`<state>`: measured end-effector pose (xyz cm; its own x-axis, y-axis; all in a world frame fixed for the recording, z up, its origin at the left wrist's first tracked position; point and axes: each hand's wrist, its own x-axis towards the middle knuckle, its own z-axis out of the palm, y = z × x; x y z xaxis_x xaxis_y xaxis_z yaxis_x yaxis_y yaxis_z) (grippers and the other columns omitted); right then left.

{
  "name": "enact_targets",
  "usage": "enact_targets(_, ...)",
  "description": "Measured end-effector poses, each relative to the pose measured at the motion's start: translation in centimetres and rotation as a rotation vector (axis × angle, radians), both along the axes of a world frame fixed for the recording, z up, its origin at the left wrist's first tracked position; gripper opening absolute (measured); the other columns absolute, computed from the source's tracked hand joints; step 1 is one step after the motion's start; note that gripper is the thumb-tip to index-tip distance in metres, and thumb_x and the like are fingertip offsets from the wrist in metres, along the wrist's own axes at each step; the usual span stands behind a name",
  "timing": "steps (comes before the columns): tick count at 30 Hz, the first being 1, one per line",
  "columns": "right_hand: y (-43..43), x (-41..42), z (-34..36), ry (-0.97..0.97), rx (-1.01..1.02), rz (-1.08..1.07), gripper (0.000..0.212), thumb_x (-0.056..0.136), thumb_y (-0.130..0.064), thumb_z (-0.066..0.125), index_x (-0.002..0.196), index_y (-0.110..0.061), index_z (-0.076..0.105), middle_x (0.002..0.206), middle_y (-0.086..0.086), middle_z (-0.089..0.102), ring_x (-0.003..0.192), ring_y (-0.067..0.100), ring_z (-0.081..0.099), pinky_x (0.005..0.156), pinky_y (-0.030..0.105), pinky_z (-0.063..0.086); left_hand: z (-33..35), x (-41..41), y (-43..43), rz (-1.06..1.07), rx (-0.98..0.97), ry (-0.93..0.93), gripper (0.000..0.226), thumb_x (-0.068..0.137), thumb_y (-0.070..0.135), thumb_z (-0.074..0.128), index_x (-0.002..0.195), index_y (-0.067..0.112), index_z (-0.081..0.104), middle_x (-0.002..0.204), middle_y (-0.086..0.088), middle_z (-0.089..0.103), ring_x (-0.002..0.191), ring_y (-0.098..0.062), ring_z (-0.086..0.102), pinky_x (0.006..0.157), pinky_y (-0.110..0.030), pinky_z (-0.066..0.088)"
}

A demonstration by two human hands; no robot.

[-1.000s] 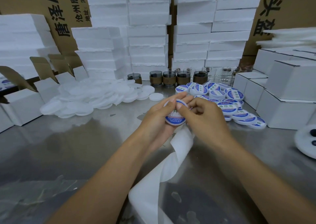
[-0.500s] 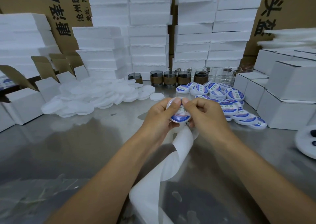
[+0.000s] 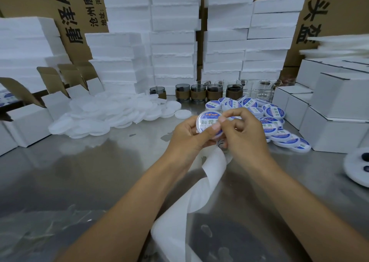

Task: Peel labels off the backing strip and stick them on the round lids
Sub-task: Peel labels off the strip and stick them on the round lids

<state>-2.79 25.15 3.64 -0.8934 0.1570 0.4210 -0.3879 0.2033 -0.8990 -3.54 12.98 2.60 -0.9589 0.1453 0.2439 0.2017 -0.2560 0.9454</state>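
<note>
My left hand [image 3: 187, 137] grips a round white lid [image 3: 205, 122] with a blue and white label on its face, tilted toward me over the middle of the steel table. My right hand [image 3: 242, 134] has its thumb and forefinger curled onto the label's right edge. A white backing strip [image 3: 201, 191] hangs in a loop from under both hands toward the near edge. A heap of plain white lids [image 3: 103, 116] lies at the left. A pile of labelled lids [image 3: 277, 122] lies to the right of my hands.
White cartons [image 3: 335, 120] stand at the right, open cartons [image 3: 30, 120] at the left. Stacked foam slabs [image 3: 173, 42] and brown boxes fill the back. A row of glass cups [image 3: 213, 92] stands behind the lids. A white disc [image 3: 357, 168] sits at the right edge.
Both hands have lifted the lid a little and tilted its labelled face more toward me. My right fingers moved from the lid's top rim to the label's right side.
</note>
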Motion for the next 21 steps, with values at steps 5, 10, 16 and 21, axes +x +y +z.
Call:
enact_targets(5, -0.01, -0.18, -0.24, 0.030, -0.001, 0.005, 0.011, 0.088, -0.023, 0.060, 0.082, -0.030, 0.056, 0.052, -0.006, 0.060, 0.047, 0.009, 0.055, 0.057, 0.027, 0.046, -0.18, -0.09, -0.11, 0.004, -0.022, 0.011, 0.022, 0.081, 0.004, 0.068, 0.100, 0.015, 0.066, 0.076, 0.002, 0.073, 0.067, -0.009, 0.067, 0.066, -0.021, 0.054)
enact_targets(10, -0.07, -0.33, -0.39, 0.025, 0.043, 0.028, 0.017, 0.089, -0.019, 0.060, 0.089, -0.036, 0.056, 0.057, -0.009, 0.062, 0.048, 0.005, 0.057, 0.059, 0.028, 0.048, -0.12, -0.30, -0.34, 0.043, 0.033, -0.030, 0.030, 0.079, 0.008, 0.070, 0.108, 0.006, 0.064, 0.083, -0.005, 0.072, 0.073, -0.014, 0.066, 0.075, -0.028, 0.056)
enact_targets(16, 0.10, -0.41, -0.24, 0.026, 0.043, -0.021, 0.018, 0.088, -0.022, 0.061, 0.087, -0.039, 0.055, 0.067, -0.004, 0.065, 0.062, 0.021, 0.064, 0.067, 0.040, 0.055, 0.00, -0.36, -0.22, 0.125, 0.040, -0.107, 0.030, 0.086, 0.013, 0.065, 0.116, 0.007, 0.061, 0.095, -0.010, 0.073, 0.077, -0.015, 0.069, 0.073, -0.025, 0.058)
enact_targets(21, 0.13, -0.46, -0.50, -0.007, 0.102, 0.029, 0.029, 0.085, -0.020, 0.065, 0.096, -0.040, 0.047, 0.071, -0.002, 0.064, 0.064, 0.018, 0.064, 0.064, 0.031, 0.053, -0.01, -0.30, -0.19, 0.139, 0.049, -0.106, 0.030, 0.086, 0.012, 0.065, 0.115, 0.007, 0.059, 0.093, -0.013, 0.072, 0.075, -0.018, 0.069, 0.070, -0.023, 0.057)
